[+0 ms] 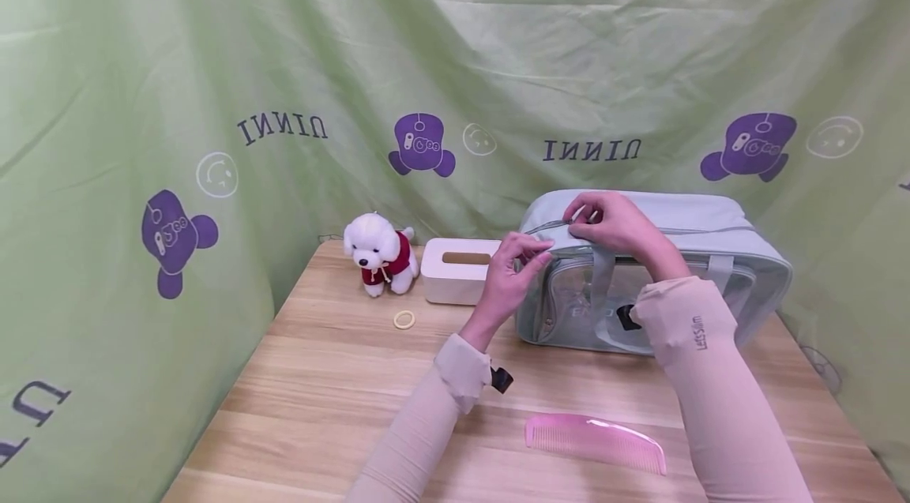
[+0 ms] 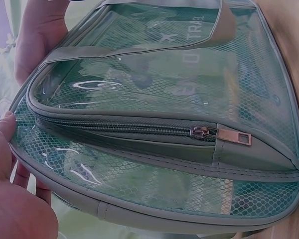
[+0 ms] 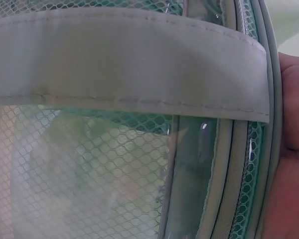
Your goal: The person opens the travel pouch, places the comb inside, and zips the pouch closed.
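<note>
A pale grey-green travel bag (image 1: 682, 211) with clear mesh front, strap handles and a zipped front pocket stands on the table. At its upper left corner, my left hand (image 1: 508, 270) pinches the edge, thumb in front and fingers behind. The left wrist view shows the pocket's metal zipper pull (image 2: 234, 136) hanging free. My right hand (image 1: 614, 223) reaches over the top, thumb and curled fingers pinching at the top zipper line; I cannot tell whether its pull is between them. In the right wrist view a strap (image 3: 129, 62) covers much of the bag's front.
Left of the bag stands a white tissue box (image 1: 455, 286), beside a white plush dog (image 1: 380, 254) in red clothing. A small cream ring (image 1: 404, 320) lies before them. Near the front is a pink comb (image 1: 596, 441). A green printed curtain (image 1: 355, 53) hangs behind the table.
</note>
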Demonstrator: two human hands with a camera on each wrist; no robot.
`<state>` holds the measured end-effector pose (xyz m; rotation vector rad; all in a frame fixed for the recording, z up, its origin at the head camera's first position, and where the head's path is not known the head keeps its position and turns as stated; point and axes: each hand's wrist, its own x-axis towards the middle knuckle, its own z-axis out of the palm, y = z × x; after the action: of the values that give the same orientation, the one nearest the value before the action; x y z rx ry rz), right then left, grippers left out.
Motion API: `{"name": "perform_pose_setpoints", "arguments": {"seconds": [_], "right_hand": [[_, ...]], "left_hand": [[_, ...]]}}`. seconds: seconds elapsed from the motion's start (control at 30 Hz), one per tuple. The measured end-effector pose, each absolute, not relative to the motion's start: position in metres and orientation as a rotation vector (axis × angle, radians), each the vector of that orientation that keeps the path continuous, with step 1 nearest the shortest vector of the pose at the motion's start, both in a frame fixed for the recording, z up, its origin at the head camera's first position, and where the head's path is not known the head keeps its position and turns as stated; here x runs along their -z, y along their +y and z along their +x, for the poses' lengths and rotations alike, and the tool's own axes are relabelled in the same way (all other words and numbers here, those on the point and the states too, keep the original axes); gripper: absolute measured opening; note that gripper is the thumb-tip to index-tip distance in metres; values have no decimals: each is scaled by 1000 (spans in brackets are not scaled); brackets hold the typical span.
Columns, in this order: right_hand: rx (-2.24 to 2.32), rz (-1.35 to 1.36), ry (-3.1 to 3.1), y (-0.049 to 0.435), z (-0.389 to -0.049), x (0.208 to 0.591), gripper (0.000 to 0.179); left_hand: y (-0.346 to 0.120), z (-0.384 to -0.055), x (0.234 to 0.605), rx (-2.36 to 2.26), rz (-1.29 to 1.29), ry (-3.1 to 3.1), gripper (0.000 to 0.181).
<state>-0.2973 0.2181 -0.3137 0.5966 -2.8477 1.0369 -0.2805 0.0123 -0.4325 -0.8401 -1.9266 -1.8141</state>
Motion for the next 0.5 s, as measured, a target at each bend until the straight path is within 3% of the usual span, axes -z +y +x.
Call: {"name": "perform_pose_setpoints", "arguments": {"seconds": [0.5], "right_hand": [[-1128, 368, -2758, 219, -294, 313, 18]], "left_hand": [[17, -283, 435, 1781, -846, -1876, 21]]}}
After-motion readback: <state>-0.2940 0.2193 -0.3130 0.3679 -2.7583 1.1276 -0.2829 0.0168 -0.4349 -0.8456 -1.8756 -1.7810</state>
